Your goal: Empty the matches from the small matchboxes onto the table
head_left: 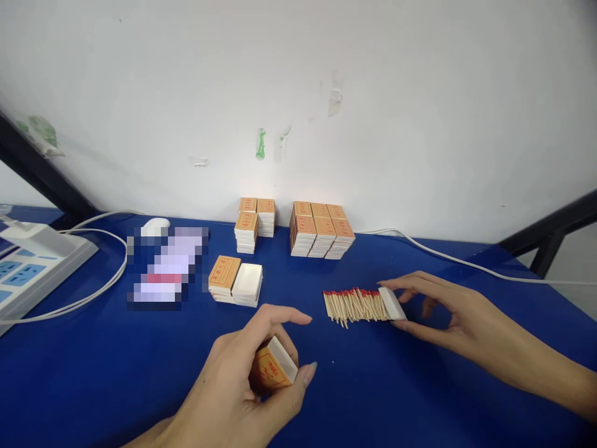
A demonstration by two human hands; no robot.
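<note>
A tan matchbox (274,367) with red lettering and a white end sits in my left hand (252,367), the index finger and thumb reaching past it. My right hand (448,311) pinches a white matchbox tray (392,303) between thumb and fingers. That tray stands on its side against the right end of a row of loose matches (357,305). The matches lie side by side on the blue table, red heads toward the wall. To their left, several white trays (248,281) are stacked beside a small pile of matchbox covers (224,274).
Stacked matchboxes form a large block (321,229) and a smaller group (249,224) near the wall. A blurred-out phone-like object (170,267) and a white mouse-like object (156,227) lie left. A power strip (41,267) and white cables (443,255) flank the blue table (107,367).
</note>
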